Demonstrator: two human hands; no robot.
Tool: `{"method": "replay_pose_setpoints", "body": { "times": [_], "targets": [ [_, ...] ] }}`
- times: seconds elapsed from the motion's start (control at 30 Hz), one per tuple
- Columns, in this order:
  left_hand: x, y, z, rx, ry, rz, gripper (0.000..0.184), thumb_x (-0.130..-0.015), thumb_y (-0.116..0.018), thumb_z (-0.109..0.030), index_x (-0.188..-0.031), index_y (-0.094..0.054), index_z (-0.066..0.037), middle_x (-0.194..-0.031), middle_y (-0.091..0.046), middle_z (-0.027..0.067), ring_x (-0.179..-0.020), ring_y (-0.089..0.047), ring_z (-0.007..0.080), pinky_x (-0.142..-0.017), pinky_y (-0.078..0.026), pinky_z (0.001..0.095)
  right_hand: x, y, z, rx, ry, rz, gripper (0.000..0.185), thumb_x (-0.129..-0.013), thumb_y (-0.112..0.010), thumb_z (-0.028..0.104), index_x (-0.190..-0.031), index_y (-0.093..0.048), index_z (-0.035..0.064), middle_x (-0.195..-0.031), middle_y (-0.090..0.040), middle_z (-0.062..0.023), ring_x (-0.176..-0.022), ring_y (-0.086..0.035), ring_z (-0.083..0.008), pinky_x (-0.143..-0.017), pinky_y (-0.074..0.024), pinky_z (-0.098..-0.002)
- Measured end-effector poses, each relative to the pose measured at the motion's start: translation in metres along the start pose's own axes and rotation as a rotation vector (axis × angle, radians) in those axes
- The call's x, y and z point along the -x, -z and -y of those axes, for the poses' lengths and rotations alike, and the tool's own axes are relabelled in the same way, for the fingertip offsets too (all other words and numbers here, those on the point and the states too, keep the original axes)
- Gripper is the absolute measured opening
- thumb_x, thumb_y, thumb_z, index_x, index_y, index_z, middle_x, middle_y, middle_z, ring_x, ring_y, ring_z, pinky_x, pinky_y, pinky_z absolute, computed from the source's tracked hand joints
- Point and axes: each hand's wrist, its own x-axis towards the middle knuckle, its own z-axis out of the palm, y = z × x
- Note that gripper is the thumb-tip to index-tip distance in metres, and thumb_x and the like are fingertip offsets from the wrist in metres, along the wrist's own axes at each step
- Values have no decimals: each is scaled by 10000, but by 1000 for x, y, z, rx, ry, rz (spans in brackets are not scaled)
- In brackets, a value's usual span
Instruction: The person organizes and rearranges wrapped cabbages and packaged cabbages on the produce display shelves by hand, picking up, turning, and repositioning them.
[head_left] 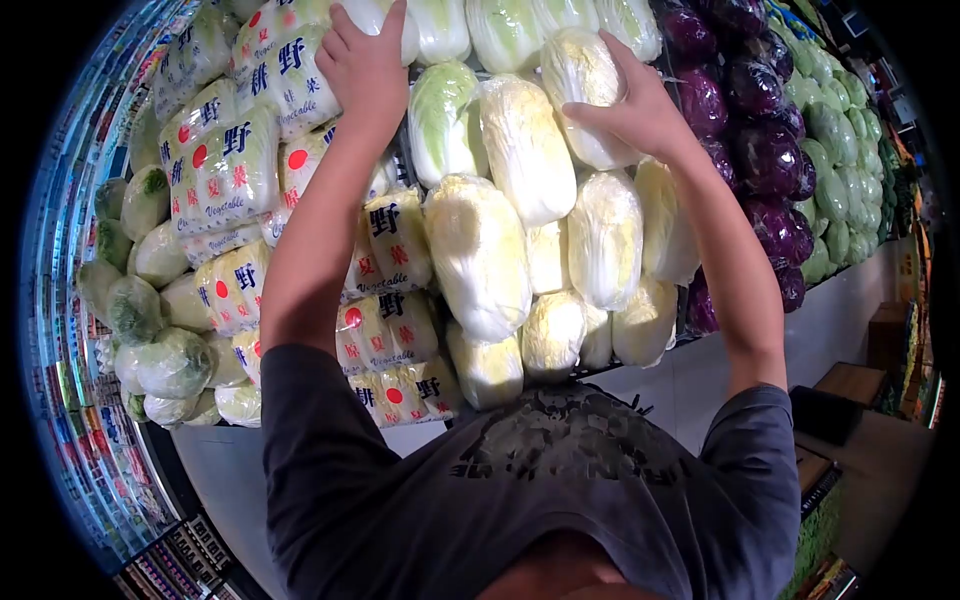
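Note:
My right hand (637, 105) is wrapped round the side of a plastic-wrapped napa cabbage (583, 90), thumb and fingers spread along it. Near the top edge, my left hand (368, 65) has its thumb and fingers about another wrapped napa cabbage (385, 18), which is partly cut off by the frame. Between my arms lie more napa cabbages, among them a pale yellow one (527, 150), a greener one (445, 125) and a large one (478, 255) in front.
Printed bags of vegetables (225, 165) are stacked to the left, with wrapped round green heads (175, 360) beyond them. Wrapped purple cabbages (765, 150) and pale green heads (835, 135) fill the right side. A dark shelf edge (690, 338) runs in front of my body.

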Motion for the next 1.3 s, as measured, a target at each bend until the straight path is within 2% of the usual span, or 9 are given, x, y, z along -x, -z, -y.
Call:
{"method": "replay_pose_setpoints", "body": {
  "times": [0.1, 0.3, 0.4, 0.67, 0.73, 1.0, 1.13, 1.23, 1.3],
  "targets": [
    [-1, 9, -4, 27, 18, 22, 751, -745, -807, -129, -1463, -597, -196, -1557, -341, 339, -1325, -411, 466, -1145, -317, 555, 2, 6, 5, 161, -85, 31, 1276, -675, -899, 526, -1647, -240, 28, -1320, -515, -472, -1234, -621, -485, -1073, -512, -411],
    [1, 2, 3, 31, -7, 69, 795, -735, -872, -200, -1466, -568, -271, -1558, -330, 326, -1364, -368, 485, -1149, -283, 578, -3, 3, -14, 144, -208, 122, 1172, -765, -904, 328, -1593, -210, -127, -1445, -563, -313, -1343, -583, -362, -1138, -469, -424],
    [-3, -8, 4, 58, -16, 12, 833, -734, -903, -279, -1482, -542, -344, -1570, -321, 317, -1385, -349, 494, -1153, -250, 599, -14, 3, -31, -112, -19, 134, 1284, -655, -914, 546, -1631, -274, 11, -1400, -469, -475, -1334, -554, -482, -1106, -487, -431],
    [-11, 12, -8, 145, 125, 137, 752, -735, -878, -253, -1423, -609, -113, -1575, -329, 335, -1435, -331, 499, -1179, -259, 601, 13, 5, -6, 90, -161, 34, 1264, -711, -892, 568, -1639, -249, 0, -1496, -371, -442, -1323, -550, -508, -1115, -479, -444],
    [-14, -5, 8, 119, -23, -24, 840, -679, -921, -325, -1448, -584, -290, -1568, -317, 317, -1418, -341, 470, -1156, -204, 648, 19, 12, 8, 95, -192, 4, 1240, -736, -875, 580, -1643, -248, 13, -1499, -362, -431, -1326, -538, -516, -1115, -477, -446],
    [-62, 9, 38, 255, 24, 18, 787, -662, -881, -431, -1384, -641, -231, -1516, -512, 172, -1373, -523, 357, -1182, -105, 712, -1, 6, 67, 313, 382, -278, 743, -937, -742, 426, -1539, -468, 88, -1447, -444, -311, -1246, -542, -468, -1065, -481, -472],
    [-65, 18, 62, 495, 59, 81, 793, -634, -875, -444, -1359, -664, -201, -1483, -588, 93, -1362, -555, 284, -1180, -192, 680, -37, -19, 95, -136, 321, -63, 730, -959, -721, 440, -1529, -468, 62, -1399, -529, -237, -1209, -597, -330, -978, -543, -443],
    [-41, 54, 46, 864, -11, 193, 852, -793, -850, -314, -1517, -483, -54, -1614, -265, 340, -1490, -257, 521, -1222, -195, 614, -60, -38, 116, -970, -298, 435, 862, -1011, -641, 537, -1580, -302, -14, -1440, -488, -264, -1236, -608, -340, -969, -595, -433],
    [-11, 69, 25, 683, -59, 98, 791, -722, -866, -344, -1425, -580, -122, -1545, -422, 224, -1421, -407, 410, -1201, -231, 616, -85, -56, 108, -1272, -489, 585, 911, -1026, -606, 548, -1526, -251, -125, -1356, -533, -312, -1108, -688, -378, -935, -639, -461]
  ]
}}
